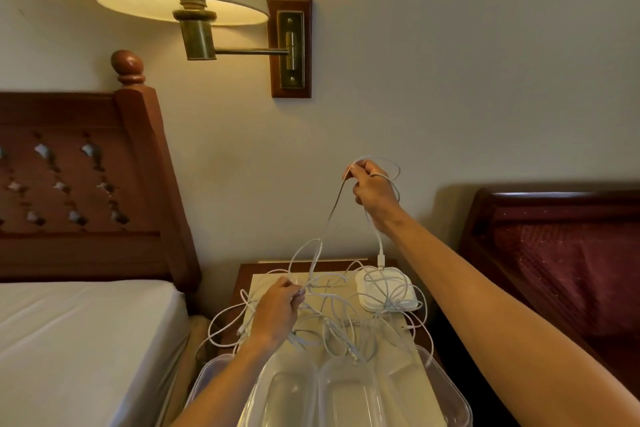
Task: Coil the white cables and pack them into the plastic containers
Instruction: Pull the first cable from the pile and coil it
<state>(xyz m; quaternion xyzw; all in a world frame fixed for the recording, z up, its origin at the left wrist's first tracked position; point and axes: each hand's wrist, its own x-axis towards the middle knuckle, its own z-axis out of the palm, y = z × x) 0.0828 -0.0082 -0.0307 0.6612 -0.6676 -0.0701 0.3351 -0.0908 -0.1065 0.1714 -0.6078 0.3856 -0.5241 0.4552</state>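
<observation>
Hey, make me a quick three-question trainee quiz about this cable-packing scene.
1. True or false: the right hand holds a white cable raised above the small wooden bedside table.
2. What does the left hand grip?
A) lamp B) white cable in the tangled white cable pile C) pillow
3. Fill in: the clear plastic containers nearest the camera hold ___ cables.

Key: 1 true; 2 B; 3 no

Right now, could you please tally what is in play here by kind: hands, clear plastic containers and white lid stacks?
Hands: 2, left hand and right hand, each gripping white cable.
Clear plastic containers: 2.
White lid stack: 1.
Total: 5.
</observation>
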